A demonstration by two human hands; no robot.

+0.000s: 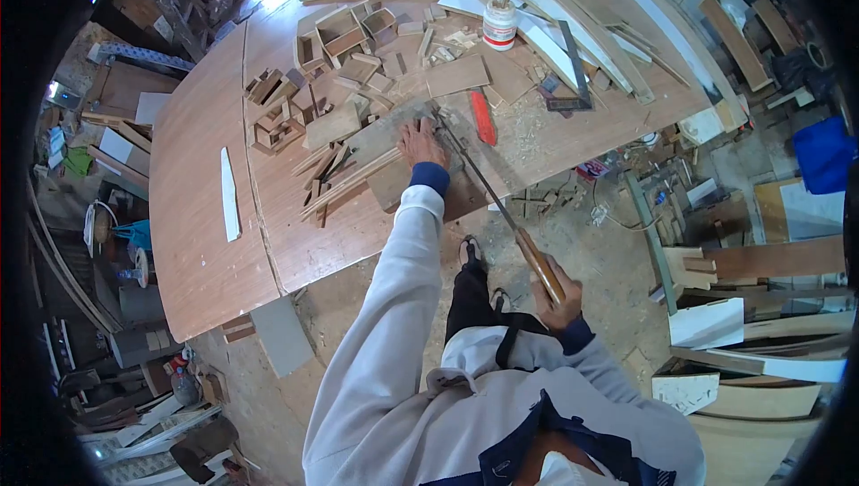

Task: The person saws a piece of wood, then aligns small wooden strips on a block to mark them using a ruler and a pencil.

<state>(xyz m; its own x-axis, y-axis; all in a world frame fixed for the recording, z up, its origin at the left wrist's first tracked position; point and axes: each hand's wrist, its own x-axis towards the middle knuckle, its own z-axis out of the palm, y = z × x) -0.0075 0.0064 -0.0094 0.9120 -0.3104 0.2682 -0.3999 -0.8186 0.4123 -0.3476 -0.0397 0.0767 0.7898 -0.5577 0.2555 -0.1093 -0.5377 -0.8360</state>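
My left hand (418, 142) presses down on a grey-brown board (380, 132) at the table's near part, beside some thin wooden strips (353, 186). In my right hand (558, 296), at the table's near side, is the wooden handle of a long thin saw (501, 208). The saw's blade slants up and left, its far end close to the fingertips of my left hand. Just right of that end lies a red tool (483, 117). Whether the blade touches wood is too small to tell.
Small wooden boxes (342, 31), offcuts and a white glue jar (499, 24) are on the table (192, 217). A dark square (577, 74) and long curved strips lie at the right. Timber is stacked on the floor at the right.
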